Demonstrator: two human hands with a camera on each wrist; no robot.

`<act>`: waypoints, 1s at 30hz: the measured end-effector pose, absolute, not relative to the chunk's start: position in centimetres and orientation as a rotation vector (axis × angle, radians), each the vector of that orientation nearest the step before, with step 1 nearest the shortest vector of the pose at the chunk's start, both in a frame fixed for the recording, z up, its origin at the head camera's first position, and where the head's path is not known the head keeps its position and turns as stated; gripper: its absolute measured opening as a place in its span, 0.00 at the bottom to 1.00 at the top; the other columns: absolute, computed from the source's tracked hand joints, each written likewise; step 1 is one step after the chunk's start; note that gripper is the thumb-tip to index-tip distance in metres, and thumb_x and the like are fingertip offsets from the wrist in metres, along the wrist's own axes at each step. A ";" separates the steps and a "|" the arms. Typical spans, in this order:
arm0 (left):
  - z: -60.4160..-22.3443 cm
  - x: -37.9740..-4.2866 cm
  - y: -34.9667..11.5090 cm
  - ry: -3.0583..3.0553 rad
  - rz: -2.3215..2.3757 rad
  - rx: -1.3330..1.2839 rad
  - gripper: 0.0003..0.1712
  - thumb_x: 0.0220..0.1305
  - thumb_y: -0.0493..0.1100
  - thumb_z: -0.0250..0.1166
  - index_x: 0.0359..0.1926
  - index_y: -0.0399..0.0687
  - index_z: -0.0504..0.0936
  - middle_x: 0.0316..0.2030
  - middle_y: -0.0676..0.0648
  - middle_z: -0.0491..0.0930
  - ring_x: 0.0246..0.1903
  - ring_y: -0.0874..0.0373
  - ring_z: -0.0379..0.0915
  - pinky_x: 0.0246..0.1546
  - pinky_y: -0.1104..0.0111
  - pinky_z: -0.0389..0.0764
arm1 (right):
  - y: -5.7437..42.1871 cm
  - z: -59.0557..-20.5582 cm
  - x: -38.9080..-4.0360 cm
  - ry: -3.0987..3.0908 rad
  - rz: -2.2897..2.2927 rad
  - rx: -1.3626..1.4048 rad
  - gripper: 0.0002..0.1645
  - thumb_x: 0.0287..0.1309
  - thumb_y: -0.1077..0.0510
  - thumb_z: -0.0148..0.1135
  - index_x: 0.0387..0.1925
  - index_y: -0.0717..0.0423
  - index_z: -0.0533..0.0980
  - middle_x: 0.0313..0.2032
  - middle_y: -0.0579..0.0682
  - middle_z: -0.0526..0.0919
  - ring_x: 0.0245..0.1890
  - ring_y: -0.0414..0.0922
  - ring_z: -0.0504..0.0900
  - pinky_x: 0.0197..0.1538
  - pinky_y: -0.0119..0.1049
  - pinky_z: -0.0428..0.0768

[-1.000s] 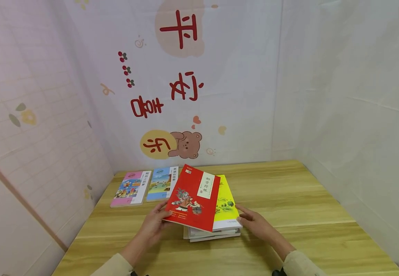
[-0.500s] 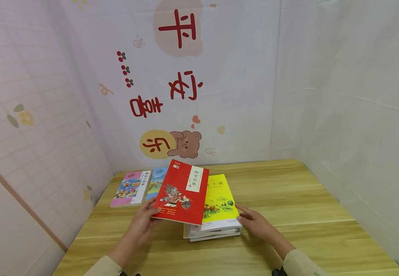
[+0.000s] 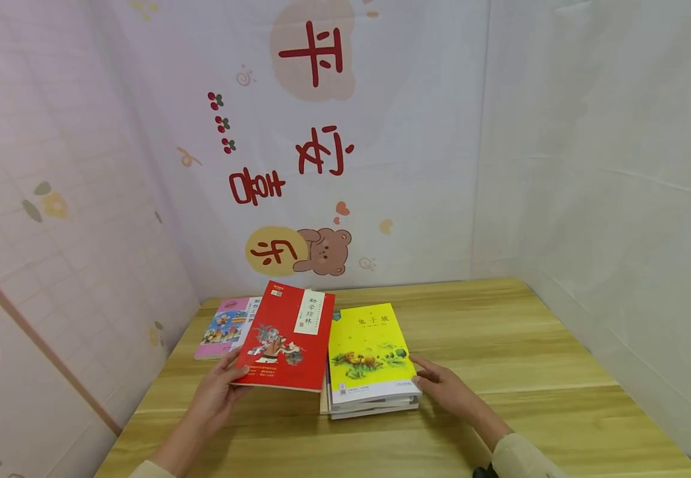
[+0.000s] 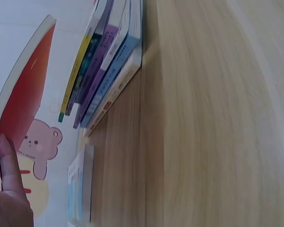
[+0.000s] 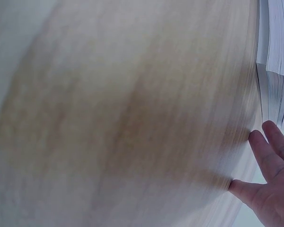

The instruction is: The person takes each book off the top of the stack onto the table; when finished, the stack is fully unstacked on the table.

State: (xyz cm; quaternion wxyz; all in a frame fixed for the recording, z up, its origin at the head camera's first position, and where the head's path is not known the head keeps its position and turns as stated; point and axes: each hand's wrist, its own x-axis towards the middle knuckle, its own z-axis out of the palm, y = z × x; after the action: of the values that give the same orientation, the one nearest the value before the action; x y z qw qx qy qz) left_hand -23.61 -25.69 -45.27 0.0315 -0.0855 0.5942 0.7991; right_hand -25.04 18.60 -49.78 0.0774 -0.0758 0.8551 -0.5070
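Observation:
A red book (image 3: 288, 345) is held up and tilted by my left hand (image 3: 212, 397), thumb on its cover near the lower left corner. The left wrist view has the fingers (image 4: 10, 168) under its back. Just right of it lies a stack of several books, a yellow book (image 3: 375, 352) on top; coloured spines (image 4: 102, 71) show in the left wrist view. My right hand (image 3: 449, 392) rests at the stack's right side, fingertips against it. Those fingers (image 5: 267, 156) look spread and fairly straight in the right wrist view, beside white page edges (image 5: 276, 52).
At the table's back left lies a pink book (image 3: 222, 332), partly covered by the red one. A pale blue book (image 4: 78, 184) on the table appears in the left wrist view. The wooden table (image 3: 488, 332) meets printed cloth walls (image 3: 417, 166) at the back and sides.
My left hand has carried the red book leftward off the stack, uncovering the yellow book and hiding the blue one behind it. The right hand has stayed at the stack's side.

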 end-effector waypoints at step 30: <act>-48.7 -18.9 -40.5 1.869 2.236 -0.583 0.45 0.73 0.36 0.56 0.79 0.46 0.38 0.38 0.51 0.76 0.38 0.56 0.79 0.50 0.56 0.82 | 18.4 -49.7 -25.0 2.531 -1.543 -0.263 0.32 0.70 0.49 0.58 0.72 0.51 0.66 0.61 0.66 0.74 0.61 0.63 0.72 0.60 0.64 0.69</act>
State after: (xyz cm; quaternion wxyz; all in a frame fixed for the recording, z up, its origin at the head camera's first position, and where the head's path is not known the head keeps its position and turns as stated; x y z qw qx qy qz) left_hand -18.92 -40.54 -48.74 0.0849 -0.1955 0.6266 0.7496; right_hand -25.00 18.44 -49.65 0.0829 -0.0880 0.8476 -0.5166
